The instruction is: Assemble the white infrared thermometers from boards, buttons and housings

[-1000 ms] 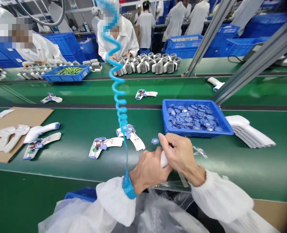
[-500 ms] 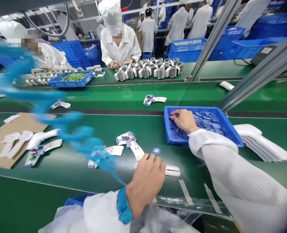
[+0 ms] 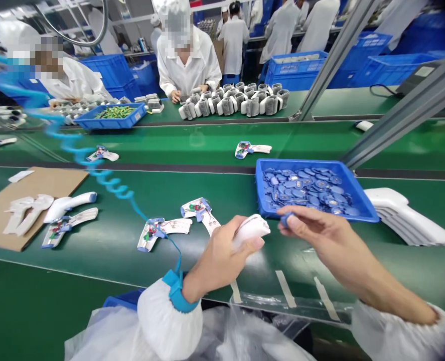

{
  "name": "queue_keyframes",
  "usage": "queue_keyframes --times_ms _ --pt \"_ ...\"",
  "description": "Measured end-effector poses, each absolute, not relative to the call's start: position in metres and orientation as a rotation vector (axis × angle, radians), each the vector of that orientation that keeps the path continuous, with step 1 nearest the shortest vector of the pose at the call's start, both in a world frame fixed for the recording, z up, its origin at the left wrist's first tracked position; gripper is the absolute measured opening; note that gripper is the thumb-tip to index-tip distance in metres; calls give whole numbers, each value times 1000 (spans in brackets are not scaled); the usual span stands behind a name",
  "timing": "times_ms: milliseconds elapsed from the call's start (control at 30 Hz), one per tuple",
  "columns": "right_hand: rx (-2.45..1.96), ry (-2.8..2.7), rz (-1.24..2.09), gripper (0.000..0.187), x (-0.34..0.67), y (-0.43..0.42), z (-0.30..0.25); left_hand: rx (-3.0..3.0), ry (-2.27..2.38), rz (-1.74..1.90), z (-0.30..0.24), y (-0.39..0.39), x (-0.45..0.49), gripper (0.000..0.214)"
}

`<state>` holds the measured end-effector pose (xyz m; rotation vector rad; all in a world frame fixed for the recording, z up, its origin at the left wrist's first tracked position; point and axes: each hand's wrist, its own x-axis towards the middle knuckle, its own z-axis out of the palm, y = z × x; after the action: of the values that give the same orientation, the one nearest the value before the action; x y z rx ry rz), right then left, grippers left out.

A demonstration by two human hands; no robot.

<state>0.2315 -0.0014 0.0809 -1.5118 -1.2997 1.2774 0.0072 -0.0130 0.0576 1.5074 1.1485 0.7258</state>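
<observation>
My left hand (image 3: pixel 222 255) is closed around a white plastic shell (image 3: pixel 250 228), held just above the green belt. A blue wrist strap (image 3: pixel 177 291) with a coiled blue cord (image 3: pixel 94 168) runs off that wrist to the upper left. My right hand (image 3: pixel 312 228) pinches a small blue part (image 3: pixel 286 218) at its fingertips, right beside the shell's tip. Directly behind the right hand sits a blue tray (image 3: pixel 361 203) filled with several small blue parts.
Open half-shells with circuit boards (image 3: pixel 201 210) (image 3: pixel 158 230) lie on the belt left of my hands. A cardboard sheet (image 3: pixel 37 183) holds white casings at the left. Stacked white shells (image 3: pixel 406 218) sit right of the tray. Other workers in white coats (image 3: pixel 188 55) stand across the conveyor.
My right hand came out of the blue tray with a small blue part and moved down to the shell. My left hand lifted the white shell off the belt.
</observation>
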Motion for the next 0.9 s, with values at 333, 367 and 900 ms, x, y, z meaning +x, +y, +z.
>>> queue_keyframes --times_ms 333,367,900 --pt "-1374 -1559 1115 39 223 -26 89 1783 1097 732 68 -13 19 26" --pt "-1375 -1622 1064 39 223 -27 88 1817 1110 763 65 -13 19 27" --pt "-1426 -2006 454 22 232 -54 54 2061 1382 1084 26 -28 37 29"
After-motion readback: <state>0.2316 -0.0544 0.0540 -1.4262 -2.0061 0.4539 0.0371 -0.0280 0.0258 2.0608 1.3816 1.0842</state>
